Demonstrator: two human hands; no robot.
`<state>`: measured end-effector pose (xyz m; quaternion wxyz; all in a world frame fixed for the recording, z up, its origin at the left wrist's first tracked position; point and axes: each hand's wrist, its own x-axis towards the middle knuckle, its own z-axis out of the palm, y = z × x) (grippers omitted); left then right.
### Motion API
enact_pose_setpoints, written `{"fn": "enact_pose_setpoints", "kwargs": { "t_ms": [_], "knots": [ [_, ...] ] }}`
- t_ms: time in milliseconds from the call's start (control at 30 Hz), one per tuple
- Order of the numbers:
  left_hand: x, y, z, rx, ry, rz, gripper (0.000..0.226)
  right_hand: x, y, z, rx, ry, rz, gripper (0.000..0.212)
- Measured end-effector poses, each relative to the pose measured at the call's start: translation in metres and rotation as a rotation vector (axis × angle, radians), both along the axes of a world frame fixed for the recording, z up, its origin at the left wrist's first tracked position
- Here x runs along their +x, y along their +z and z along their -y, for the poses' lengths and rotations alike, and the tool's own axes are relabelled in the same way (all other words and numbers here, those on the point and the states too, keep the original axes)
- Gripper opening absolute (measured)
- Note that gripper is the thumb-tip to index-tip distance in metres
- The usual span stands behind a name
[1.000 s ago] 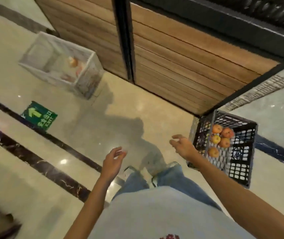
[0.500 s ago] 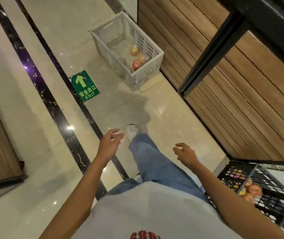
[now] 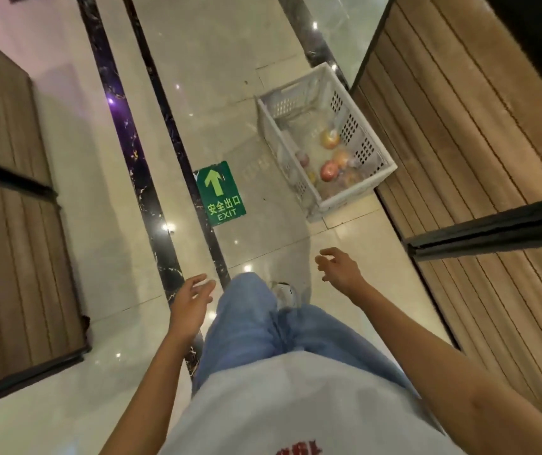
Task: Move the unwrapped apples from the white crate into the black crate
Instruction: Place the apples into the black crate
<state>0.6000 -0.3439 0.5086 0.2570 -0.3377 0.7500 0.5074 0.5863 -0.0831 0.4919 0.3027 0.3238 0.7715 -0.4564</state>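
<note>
Polished marble floor (image 3: 66,198) is carrying the white crate (image 3: 376,152) against its wall-side edge, apples (image 3: 328,170) sitting at the crate's near end. Both left hand (image 3: 191,302) and right hand (image 3: 340,269) are hanging loosely open and empty, likely readying for another pick; the black crate is out of view.

green floor sign (image 3: 220,193), stuck flat on the pale floor tiles (image 3: 217,54) just right of a dark marble strip (image 3: 177,152), left of the white crate (image 3: 358,188): pale green arrow pointing far, then "安全出口", then "exit" in capitals. red print at near edge of the light shirt (image 3: 299,452), cut off, unreadable.
</note>
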Motion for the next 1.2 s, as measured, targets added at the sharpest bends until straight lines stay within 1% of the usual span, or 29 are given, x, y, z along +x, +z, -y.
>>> {"fn": "enact_pose_setpoints", "kwargs": {
  "t_ms": [100,200,267,333,433,533,767,867,1000,1100,1200],
  "knots": [
    [-0.048,-0.003,0.015,-0.013,0.026,0.012,0.034,-0.064,0.000,0.017,-0.011,0.036,-0.004,0.038],
    [-0.106,-0.010,0.030,-0.016,0.007,0.029,0.033,-0.121,-0.007,0.029,-0.016,0.046,-0.001,0.038],
    [-0.157,-0.017,0.040,-0.013,-0.003,0.027,0.032,-0.158,-0.018,0.035,-0.005,0.020,0.007,0.038],
    [-0.211,-0.018,0.049,-0.026,-0.038,0.018,0.029,-0.193,-0.025,0.040,-0.004,-0.059,0.020,0.038],
    [-0.292,-0.013,0.054,-0.043,-0.194,0.000,0.028,-0.242,-0.028,0.050,-0.004,-0.242,0.039,0.037],
    [-0.363,-0.008,0.040,-0.040,-0.369,-0.007,0.027,-0.279,-0.027,0.055,-0.024,-0.389,0.035,0.034],
    [-0.493,-0.015,-0.053,-0.003,-0.837,0.023,0.029,-0.328,-0.039,0.028,-0.002,-0.685,0.094,0.031],
    [-0.543,-0.042,-0.102,-0.028,-1.008,-0.044,0.031,-0.349,-0.066,0.006,0.018,-0.741,0.106,0.032],
    [-0.598,-0.093,-0.161,-0.056,-1.072,-0.112,0.029,-0.384,-0.123,-0.034,0.067,-0.758,0.165,0.035],
    [-0.629,-0.148,-0.202,-0.060,-1.155,-0.107,0.034,-0.410,-0.176,-0.061,0.141,-0.741,0.137,0.035],
    [-0.650,-0.217,-0.235,-0.025,-1.268,-0.094,0.041,-0.438,-0.232,-0.082,0.121,-0.779,0.140,0.032]
  ]
}}
